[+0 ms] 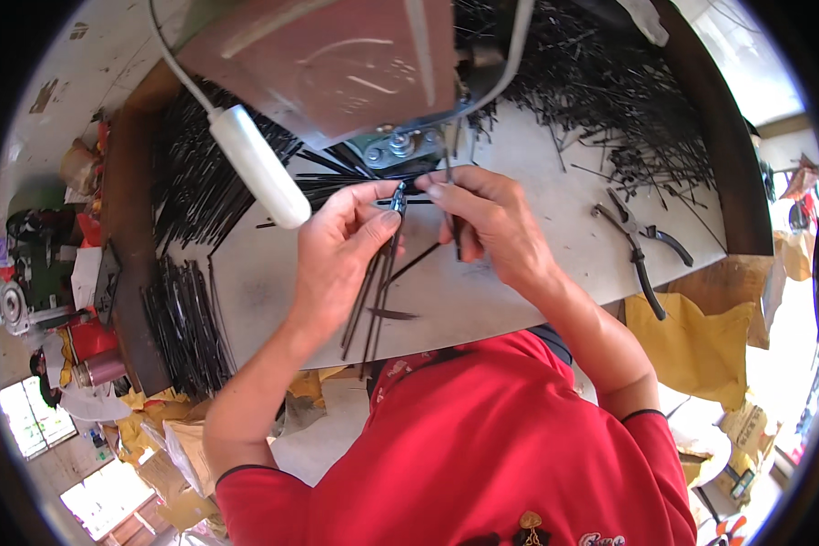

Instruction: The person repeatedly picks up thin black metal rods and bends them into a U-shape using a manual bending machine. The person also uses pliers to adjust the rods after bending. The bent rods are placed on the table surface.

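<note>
My left hand [337, 250] pinches a few thin black metal rods [374, 305] between thumb and fingers. A shiny dark end of them shows at the fingertips, and the rods hang down toward the table's near edge. Close beside it, my right hand [496, 218] has its thumb and index finger together near the same rod ends. Below those fingers a dark narrow strip [458, 238] sticks out; what exactly the right fingers grip is partly hidden. Both hands are just in front of the metal head [396, 147] of a machine [328, 68].
Black rods lie in a large pile [200, 177] and a neat bundle [187, 323] at left. A tangled heap [646, 136] fills the far right. Pliers [642, 238] with black handles rest on the table [537, 264]. A white cylindrical lamp [259, 168] hangs left of the machine.
</note>
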{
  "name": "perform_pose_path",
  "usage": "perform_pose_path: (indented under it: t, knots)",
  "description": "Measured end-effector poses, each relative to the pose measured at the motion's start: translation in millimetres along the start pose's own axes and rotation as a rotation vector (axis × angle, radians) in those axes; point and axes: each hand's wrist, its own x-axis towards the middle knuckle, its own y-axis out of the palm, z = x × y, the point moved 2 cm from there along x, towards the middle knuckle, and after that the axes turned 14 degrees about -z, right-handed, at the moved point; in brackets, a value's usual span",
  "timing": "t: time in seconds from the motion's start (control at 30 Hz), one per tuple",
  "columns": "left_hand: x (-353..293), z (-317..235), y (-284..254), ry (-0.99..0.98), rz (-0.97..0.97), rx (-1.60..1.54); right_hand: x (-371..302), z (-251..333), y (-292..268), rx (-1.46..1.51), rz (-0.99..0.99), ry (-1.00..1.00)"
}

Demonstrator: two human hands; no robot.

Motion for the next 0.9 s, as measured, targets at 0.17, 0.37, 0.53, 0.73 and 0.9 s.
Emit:
perform_pose_path:
  t: [0.17, 0.37, 0.53, 0.73, 0.9]
  knots:
    - [-8, 12, 17, 0.007, -0.037, -0.103, 0, -7, 4, 0.026, 0.021, 0.021]
    - [-2, 22, 14, 0.06, -0.091, -0.053, 2, -6, 7, 0.014, 0.048, -0.011]
    - [-1, 23, 11, 0.034, -0.064, -0.018, 10, -9, 7, -0.079, 0.071, 0.005]
    - [14, 20, -20, 0.026, -0.24, 0.021, 15, -15, -4, -0.037, -0.032, 0.023]
    - [22, 16, -10, 0.055, -0.271, -0.175, 13, -3, 2, -0.121, -0.075, -0.158]
